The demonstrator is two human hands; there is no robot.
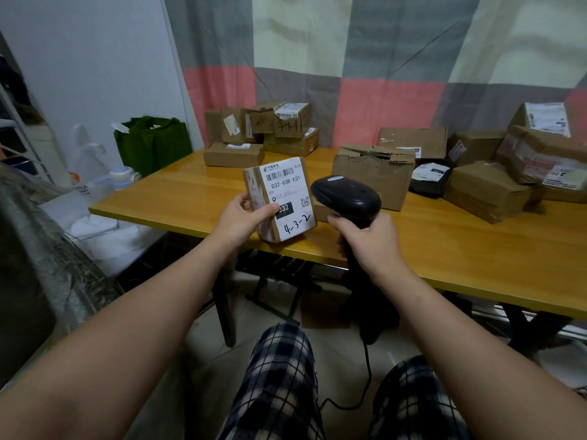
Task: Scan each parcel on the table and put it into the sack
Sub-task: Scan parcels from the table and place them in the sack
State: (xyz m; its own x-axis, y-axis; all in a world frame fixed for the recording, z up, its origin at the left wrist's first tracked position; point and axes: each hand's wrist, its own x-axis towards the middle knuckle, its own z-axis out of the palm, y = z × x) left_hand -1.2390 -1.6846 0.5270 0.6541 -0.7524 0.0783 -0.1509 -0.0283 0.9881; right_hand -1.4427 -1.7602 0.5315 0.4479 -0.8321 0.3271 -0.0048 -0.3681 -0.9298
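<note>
Above the table's (178, 198) edge, left hand (236, 222) grips a labelled parcel (281, 198), right hand (368, 241) clasps the scanner (347, 193).

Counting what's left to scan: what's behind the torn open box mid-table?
A taped brown box shows behind the open box; its lower part is covered, and anything smaller back there cannot be seen.

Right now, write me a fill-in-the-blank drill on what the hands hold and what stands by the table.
1. The left hand holds a parcel whose handwritten mark reads ____.
2. The right hand grips a scanner coloured ____.
3. Past the left end of the table stands a bag coloured ____.
Missing words: 4-3-2; black; green.
</note>
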